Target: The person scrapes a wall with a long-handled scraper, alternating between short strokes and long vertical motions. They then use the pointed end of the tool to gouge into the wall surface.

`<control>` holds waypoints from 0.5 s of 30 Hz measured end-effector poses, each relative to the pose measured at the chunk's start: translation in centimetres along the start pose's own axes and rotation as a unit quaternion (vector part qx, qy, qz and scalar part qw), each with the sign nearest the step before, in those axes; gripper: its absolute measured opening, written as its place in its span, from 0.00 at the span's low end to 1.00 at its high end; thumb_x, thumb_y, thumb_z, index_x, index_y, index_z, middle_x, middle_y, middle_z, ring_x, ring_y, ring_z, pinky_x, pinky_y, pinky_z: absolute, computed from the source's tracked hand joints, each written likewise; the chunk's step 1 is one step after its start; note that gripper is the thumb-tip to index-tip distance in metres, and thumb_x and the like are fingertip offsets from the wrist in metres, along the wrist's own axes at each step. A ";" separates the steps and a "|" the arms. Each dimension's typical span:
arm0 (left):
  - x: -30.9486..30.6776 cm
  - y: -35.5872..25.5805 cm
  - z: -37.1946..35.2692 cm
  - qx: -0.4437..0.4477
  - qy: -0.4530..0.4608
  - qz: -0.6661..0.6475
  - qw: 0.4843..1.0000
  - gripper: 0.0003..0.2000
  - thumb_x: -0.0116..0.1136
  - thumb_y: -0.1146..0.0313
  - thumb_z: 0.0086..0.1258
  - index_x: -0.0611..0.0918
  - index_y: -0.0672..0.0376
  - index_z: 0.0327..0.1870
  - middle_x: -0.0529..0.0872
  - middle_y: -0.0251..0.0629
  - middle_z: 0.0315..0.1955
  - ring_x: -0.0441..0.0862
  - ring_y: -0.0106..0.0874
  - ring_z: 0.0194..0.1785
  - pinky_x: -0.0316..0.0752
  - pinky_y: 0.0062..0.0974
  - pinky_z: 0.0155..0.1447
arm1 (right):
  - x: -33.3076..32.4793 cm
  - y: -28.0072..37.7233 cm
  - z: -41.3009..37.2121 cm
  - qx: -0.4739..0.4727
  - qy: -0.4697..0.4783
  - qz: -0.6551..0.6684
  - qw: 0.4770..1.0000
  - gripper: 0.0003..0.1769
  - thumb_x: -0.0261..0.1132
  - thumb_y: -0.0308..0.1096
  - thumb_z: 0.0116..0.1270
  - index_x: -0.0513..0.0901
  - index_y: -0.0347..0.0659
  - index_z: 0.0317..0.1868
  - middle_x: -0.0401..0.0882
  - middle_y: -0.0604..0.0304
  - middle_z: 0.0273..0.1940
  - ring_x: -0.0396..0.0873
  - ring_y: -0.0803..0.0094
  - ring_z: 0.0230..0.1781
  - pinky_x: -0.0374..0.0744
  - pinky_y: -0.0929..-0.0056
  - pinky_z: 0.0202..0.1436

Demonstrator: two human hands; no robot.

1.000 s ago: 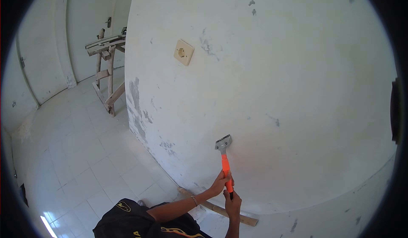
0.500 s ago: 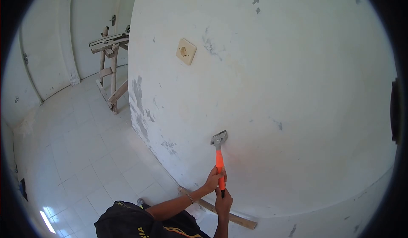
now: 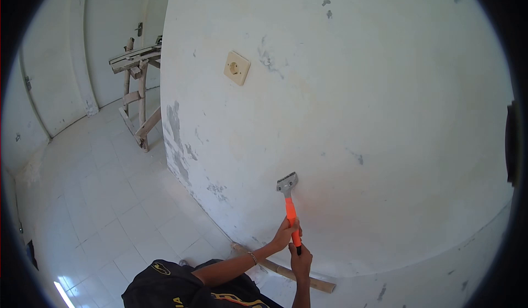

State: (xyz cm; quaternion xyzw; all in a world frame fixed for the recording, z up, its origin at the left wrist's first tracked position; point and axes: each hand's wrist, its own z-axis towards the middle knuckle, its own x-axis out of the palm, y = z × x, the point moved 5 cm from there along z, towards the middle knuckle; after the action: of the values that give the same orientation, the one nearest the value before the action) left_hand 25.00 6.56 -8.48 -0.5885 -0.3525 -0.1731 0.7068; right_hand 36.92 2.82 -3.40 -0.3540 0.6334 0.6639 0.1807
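A long-handled scraper (image 3: pixel 291 211) with an orange handle and a grey metal head is held up in front of the white wall (image 3: pixel 363 104). Its blade end is at the wall surface; whether it touches cannot be told exactly. My left hand (image 3: pixel 285 235), with a bracelet on the wrist, is wrapped round the middle of the handle. Below it, my right hand (image 3: pixel 301 261) closes round the black lower end. Grey bare patches (image 3: pixel 217 189) show in the wall's paint to the left of the scraper.
A cream wall socket (image 3: pixel 237 68) sits above left. Beyond the wall corner, a wooden trestle (image 3: pixel 142 93) stands on the tiled floor (image 3: pixel 104 198), near white doors (image 3: pixel 52 82). A bamboo length (image 3: pixel 286 271) lies at the wall's foot, below my hands.
The scraper and both hands have shifted slightly right, and the scraper's head sits a little lower in view. The handle leans more, its lower end to the right. The view has shifted slightly.
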 end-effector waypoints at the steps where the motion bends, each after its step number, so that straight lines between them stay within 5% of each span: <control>1: -0.8 -1.4 0.7 -0.015 -0.010 -0.003 1.000 0.12 0.49 0.56 0.81 0.69 0.56 0.49 0.78 0.34 0.26 0.78 0.25 0.27 0.79 0.27 0.31 | 0.6 1.4 0.7 -0.012 0.009 -0.021 1.000 0.20 0.65 0.45 0.71 0.83 0.31 0.44 0.78 0.49 0.24 0.75 0.62 0.25 0.74 0.63 0.34; 3: -1.4 -2.4 0.5 -0.033 -0.017 -0.005 0.999 0.12 0.49 0.57 0.82 0.69 0.56 0.50 0.78 0.35 0.27 0.79 0.25 0.28 0.79 0.27 0.31 | 2.2 0.9 1.4 -0.038 0.003 0.004 0.999 0.21 0.65 0.46 0.70 0.83 0.32 0.46 0.80 0.42 0.26 0.77 0.52 0.24 0.75 0.60 0.35; 8: -0.6 -0.3 0.1 -0.018 -0.019 0.000 1.000 0.12 0.49 0.57 0.82 0.69 0.56 0.50 0.77 0.34 0.27 0.79 0.24 0.28 0.78 0.25 0.32 | 1.2 0.3 0.1 0.007 -0.007 -0.001 1.000 0.20 0.65 0.45 0.71 0.84 0.33 0.46 0.81 0.48 0.26 0.77 0.64 0.24 0.75 0.63 0.34; 11: -0.6 -1.7 0.2 0.003 0.000 0.022 1.000 0.12 0.48 0.56 0.82 0.69 0.56 0.49 0.77 0.33 0.27 0.79 0.24 0.31 0.78 0.25 0.35 | 1.5 0.2 0.6 -0.029 -0.005 0.042 0.999 0.18 0.65 0.41 0.72 0.82 0.29 0.41 0.75 0.56 0.21 0.68 0.74 0.23 0.71 0.67 0.31; 15: -2.1 -3.4 1.4 -0.003 -0.009 0.027 1.000 0.12 0.46 0.57 0.83 0.68 0.58 0.46 0.78 0.35 0.28 0.79 0.26 0.31 0.80 0.28 0.37 | 3.8 1.9 1.4 -0.045 -0.020 0.033 0.998 0.18 0.64 0.41 0.72 0.82 0.30 0.42 0.75 0.54 0.22 0.68 0.70 0.23 0.71 0.67 0.32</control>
State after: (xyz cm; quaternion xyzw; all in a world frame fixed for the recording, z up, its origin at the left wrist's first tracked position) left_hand 20.86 6.67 -7.45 -0.6016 -0.3424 -0.1491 0.7061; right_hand 32.63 3.13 -4.77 -0.3277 0.6105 0.7041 0.1551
